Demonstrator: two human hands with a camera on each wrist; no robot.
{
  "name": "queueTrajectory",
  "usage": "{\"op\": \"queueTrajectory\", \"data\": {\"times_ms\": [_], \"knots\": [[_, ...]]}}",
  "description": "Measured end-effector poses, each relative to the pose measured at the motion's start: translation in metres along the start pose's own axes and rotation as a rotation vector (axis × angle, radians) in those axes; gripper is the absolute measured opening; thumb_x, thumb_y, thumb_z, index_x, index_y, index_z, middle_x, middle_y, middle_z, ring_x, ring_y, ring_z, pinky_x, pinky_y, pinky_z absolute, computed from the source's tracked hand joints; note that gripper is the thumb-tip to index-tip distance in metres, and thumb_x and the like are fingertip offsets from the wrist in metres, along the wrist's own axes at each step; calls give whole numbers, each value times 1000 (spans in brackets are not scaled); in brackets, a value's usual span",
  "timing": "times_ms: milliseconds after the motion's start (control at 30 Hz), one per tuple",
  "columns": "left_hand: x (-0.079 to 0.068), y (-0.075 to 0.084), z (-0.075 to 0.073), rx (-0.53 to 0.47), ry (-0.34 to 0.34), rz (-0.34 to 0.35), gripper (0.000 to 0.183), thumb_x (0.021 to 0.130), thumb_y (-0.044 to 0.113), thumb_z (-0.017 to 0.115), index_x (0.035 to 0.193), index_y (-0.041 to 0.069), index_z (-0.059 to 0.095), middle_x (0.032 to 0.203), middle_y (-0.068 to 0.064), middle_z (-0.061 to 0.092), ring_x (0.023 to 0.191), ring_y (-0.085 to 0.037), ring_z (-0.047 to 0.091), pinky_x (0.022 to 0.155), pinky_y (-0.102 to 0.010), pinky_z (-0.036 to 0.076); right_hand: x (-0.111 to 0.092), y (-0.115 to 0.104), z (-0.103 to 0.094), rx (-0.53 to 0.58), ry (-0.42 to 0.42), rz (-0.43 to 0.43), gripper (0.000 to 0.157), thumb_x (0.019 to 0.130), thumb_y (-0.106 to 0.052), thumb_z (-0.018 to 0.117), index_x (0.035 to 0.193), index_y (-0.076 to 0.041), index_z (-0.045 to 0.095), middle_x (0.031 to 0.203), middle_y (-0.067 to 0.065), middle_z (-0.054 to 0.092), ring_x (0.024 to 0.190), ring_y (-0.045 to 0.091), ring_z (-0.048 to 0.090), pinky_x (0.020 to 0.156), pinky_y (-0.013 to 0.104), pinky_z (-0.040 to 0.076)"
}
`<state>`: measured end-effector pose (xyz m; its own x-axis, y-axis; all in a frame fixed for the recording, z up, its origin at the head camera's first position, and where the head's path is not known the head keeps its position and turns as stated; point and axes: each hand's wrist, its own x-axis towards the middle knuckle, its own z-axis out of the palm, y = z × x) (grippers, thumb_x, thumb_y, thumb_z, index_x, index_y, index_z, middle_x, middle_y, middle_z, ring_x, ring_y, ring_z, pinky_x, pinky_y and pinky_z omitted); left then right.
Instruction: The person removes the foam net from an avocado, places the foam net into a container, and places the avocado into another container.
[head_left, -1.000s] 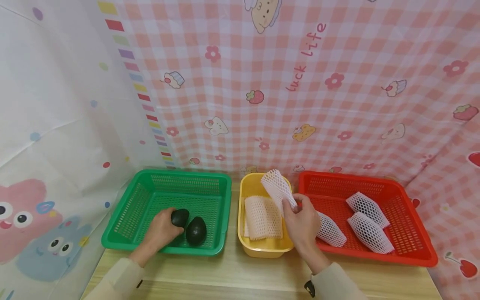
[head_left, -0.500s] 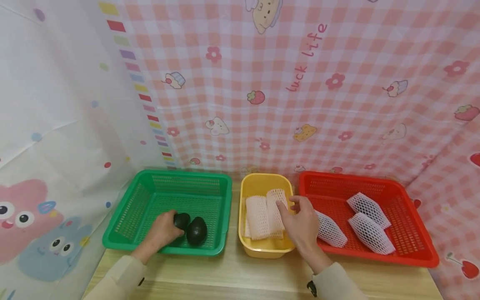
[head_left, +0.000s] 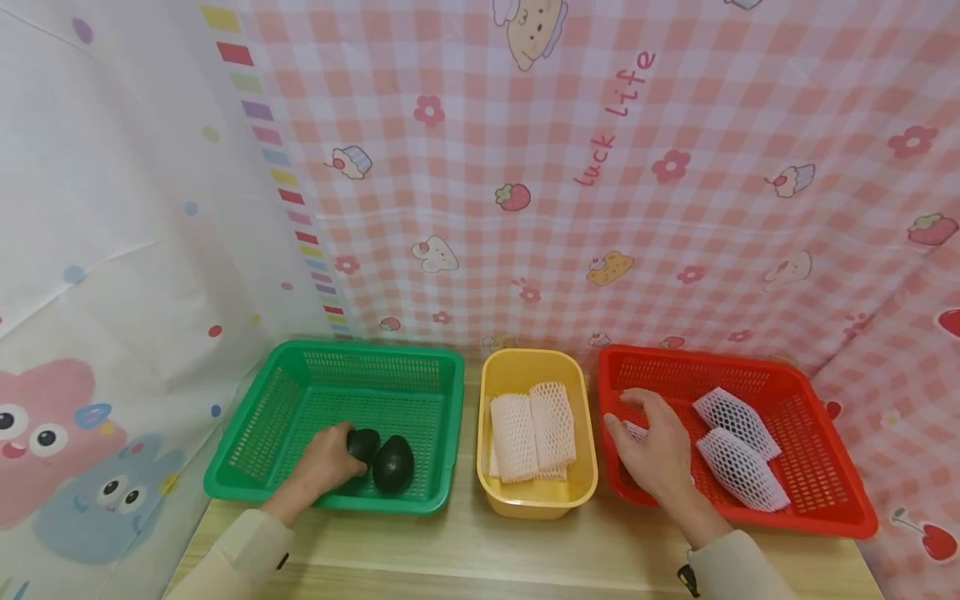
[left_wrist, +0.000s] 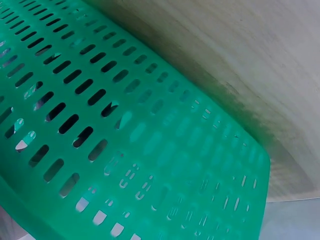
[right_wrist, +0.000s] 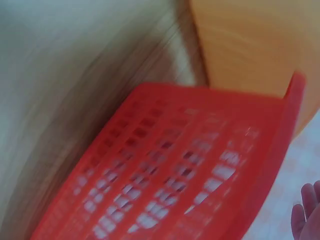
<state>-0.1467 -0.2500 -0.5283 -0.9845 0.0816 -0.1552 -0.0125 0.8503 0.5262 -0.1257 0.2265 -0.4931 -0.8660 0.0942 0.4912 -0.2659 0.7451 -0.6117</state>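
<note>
In the head view my left hand [head_left: 322, 462] grips a dark avocado [head_left: 364, 444] low in the green basket [head_left: 330, 406]. A second avocado [head_left: 393, 464] lies just to its right. My right hand [head_left: 656, 454] is over the left part of the red basket [head_left: 812, 525], thumb and fingers apart with nothing between them. Beneath it, a net-sleeved avocado [head_left: 634, 431] is mostly hidden. Two more avocados in white foam nets [head_left: 742, 469] lie farther right. The right wrist view catches only some fingertips [right_wrist: 309, 212] at its edge; no hand shows in the left wrist view.
Between the two baskets stands a yellow bin [head_left: 536, 507] holding several flat foam net sleeves [head_left: 514, 437]. All three containers sit on a wooden table [head_left: 480, 558]. A pink checked cloth [head_left: 480, 275] hangs close behind them.
My right hand has put a foam net sleeve down into the yellow bin, let go, and moved right over the red basket. The left hand has lowered slightly with its avocado.
</note>
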Motion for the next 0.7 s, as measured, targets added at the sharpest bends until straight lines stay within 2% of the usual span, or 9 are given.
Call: {"op": "queueTrajectory", "data": {"times_ms": [167,367,533,700], "knots": [[-2,1,-3,4,-9,8,75,72,5,86,132,-23,52,124,-42,60,112,-53,63,92,-59,54,-1,18,-16,-16,-108,93,43,91,-14,77,130,-1,63,131,19,65,119,40,60,99,60,48],[-3,2,-4,2,-13,5,76,72,5,89,132,-23,52,125,-42,60,112,-53,63,93,-60,54,2,37,-28,-82,-325,198,59,94,-20,75,144,3,52,142,28,55,128,48,53,105,68,43],[-4,3,-6,9,-20,1,76,74,6,89,134,-22,51,126,-42,60,113,-53,63,94,-61,53,4,52,-29,-162,-516,250,72,89,-24,78,147,5,47,145,31,53,123,49,57,101,68,46],[-6,4,-7,7,-37,-6,77,75,7,89,135,-22,51,128,-42,59,115,-54,62,95,-61,52,5,65,-28,-205,-632,251,79,82,-25,82,146,9,49,140,31,57,117,46,61,98,66,49]]}}
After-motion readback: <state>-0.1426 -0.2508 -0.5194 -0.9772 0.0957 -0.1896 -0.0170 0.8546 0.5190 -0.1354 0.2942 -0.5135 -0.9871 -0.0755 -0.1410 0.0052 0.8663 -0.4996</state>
